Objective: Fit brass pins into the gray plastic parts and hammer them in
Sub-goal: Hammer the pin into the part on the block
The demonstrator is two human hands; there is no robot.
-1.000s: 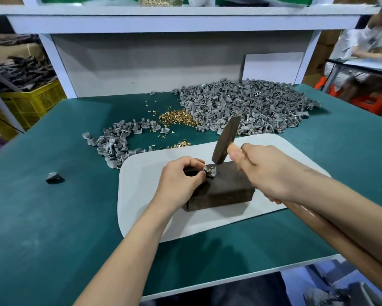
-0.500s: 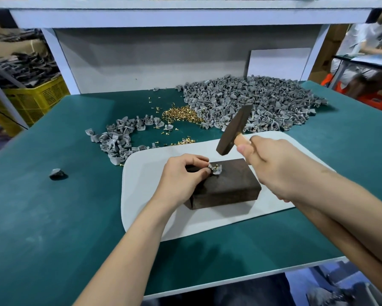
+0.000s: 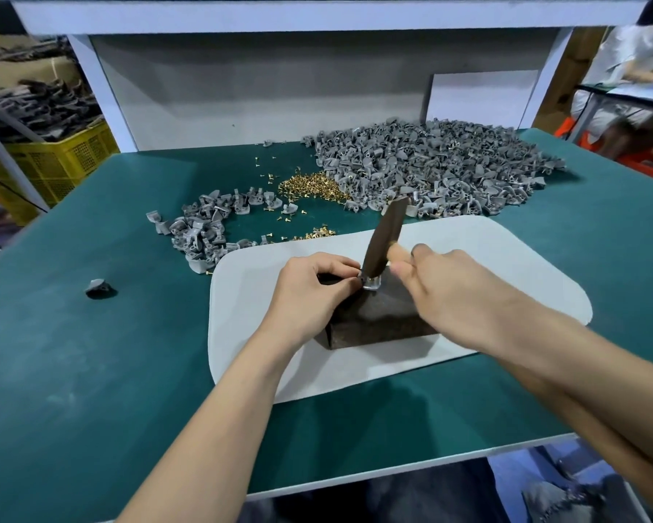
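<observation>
A dark block [image 3: 381, 318] lies on a white mat [image 3: 479, 251]. My left hand [image 3: 309, 292] pinches a small gray plastic part [image 3: 371, 283] on the block's top far edge. My right hand [image 3: 464, 296] grips the wooden handle of a hammer [image 3: 383, 235], whose dark head comes down onto that part. A heap of brass pins [image 3: 313, 186] lies behind the mat, with a large pile of gray parts [image 3: 438, 164] to its right and a smaller pile of gray parts [image 3: 208, 228] to its left.
A lone gray part [image 3: 97, 288] lies on the green table at the left. A yellow crate [image 3: 49, 164] stands off the table's left side. A white shelf frame and back panel close off the far side. Another person sits at the far right.
The hammer head swung up half a second ago and has now come down onto the gray part on the block. My left hand has stayed pinching the part.
</observation>
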